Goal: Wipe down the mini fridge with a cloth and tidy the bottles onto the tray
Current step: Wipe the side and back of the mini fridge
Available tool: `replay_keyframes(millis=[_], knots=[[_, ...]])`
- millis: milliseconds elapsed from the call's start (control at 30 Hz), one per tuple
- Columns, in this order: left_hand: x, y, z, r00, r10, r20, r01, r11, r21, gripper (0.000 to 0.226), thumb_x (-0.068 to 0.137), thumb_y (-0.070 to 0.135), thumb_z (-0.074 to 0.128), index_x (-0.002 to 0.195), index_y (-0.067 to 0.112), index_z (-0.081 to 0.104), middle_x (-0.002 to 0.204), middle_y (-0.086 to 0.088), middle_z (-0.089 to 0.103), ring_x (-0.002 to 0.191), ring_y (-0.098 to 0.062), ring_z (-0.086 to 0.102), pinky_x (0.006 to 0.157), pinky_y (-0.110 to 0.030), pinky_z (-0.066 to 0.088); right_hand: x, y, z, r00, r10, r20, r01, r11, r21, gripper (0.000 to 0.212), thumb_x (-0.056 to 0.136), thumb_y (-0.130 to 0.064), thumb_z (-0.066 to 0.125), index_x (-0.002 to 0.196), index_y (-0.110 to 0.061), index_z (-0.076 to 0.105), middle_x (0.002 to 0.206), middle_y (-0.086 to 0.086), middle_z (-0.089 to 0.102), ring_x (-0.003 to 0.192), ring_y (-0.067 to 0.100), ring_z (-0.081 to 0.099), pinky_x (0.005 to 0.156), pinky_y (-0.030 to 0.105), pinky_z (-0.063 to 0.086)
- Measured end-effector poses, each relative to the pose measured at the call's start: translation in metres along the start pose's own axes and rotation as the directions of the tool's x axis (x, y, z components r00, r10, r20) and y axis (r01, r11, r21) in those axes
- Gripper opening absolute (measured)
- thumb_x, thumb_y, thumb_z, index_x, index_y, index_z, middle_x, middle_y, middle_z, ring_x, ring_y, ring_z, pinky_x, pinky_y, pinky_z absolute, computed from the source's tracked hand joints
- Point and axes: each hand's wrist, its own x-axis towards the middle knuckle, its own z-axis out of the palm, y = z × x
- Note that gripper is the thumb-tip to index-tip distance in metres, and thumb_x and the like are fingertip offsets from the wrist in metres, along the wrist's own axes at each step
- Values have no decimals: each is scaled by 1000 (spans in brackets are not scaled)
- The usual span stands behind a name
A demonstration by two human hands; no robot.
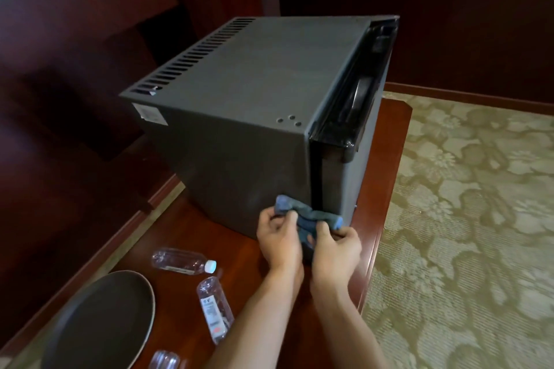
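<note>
Hands (308,237) together grip cloth (308,214) stretched crosswise against mini fridge (239,135).

Left hand (277,235) and right hand (337,244) grip a blue cloth (308,216) against the mini fridge (239,117).

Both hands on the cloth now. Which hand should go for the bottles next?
Left, probably. The left hand is nearer the clear plastic bottles and dark oval tray; the right hand can keep the blue cloth.
</note>
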Motion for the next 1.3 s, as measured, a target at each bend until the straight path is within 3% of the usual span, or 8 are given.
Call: replay_keyframes(millis=[367,467,633,733,833,967,1133,1300], knots=[[-15,134,-10,995,26,93,-31,998,57,35,88,11,64,113,34,56,94,2,69,83,-11,70,65,-24,54,-58,-119,12,986,-153,60,153,988,-9,13,82,-21,64,72,-16,58,67,-2,63,64,15,61,64,38,54],[-30,149,-33,986,55,160,-78,987,139,22,90,16,63,94,37,67,98,2,72,79,-6,72,62,-22,56,-77,-138,-1,958,-252,137,266,959,-94,15,84,-20,62,73,-13,54,76,3,60,65,17,56,63,33,45],[-71,183,-74,980,148,133,-186,920,346,13,84,30,71,76,35,61,107,3,53,101,-19,60,91,-37,52,-129,-159,-38,867,-467,174,497,840,-220,13,83,-19,65,79,-8,59,116,0,54,104,20,53,89,37,46],[-107,208,-103,964,201,175,-246,922,300,16,85,33,71,73,33,59,107,5,60,102,-17,61,91,-40,53,-165,-165,-65,880,-411,238,439,895,-78,15,84,-17,61,73,-11,53,80,-4,60,78,12,55,74,44,48],[-132,227,-129,947,208,246,-260,944,203,16,86,34,69,79,19,67,81,3,72,79,-13,69,77,-45,58,-195,-170,-86,870,-416,266,434,901,-11,21,85,-18,62,68,-12,50,61,-6,50,62,12,49,60,41,46],[-157,249,-141,896,246,369,-300,949,96,15,90,26,69,85,11,68,82,-5,73,81,-22,71,75,-45,59,-220,-188,-109,864,-437,251,437,897,59,25,85,-30,68,70,-20,51,67,-6,52,65,11,52,61,36,46],[-187,265,-147,879,170,444,-159,985,-63,8,94,16,63,94,11,71,89,-5,76,86,-20,74,72,-32,60,-232,-203,-141,847,-389,362,326,919,224,31,87,-25,72,108,-23,49,81,-2,70,73,6,70,58,16,52],[-207,268,-146,904,166,395,-117,982,-147,12,95,17,62,99,9,70,95,-13,75,91,-29,73,84,-49,58,-225,-207,-167,686,-345,641,255,939,232,37,80,-32,76,110,-12,65,101,9,74,92,26,73,70,29,58]])
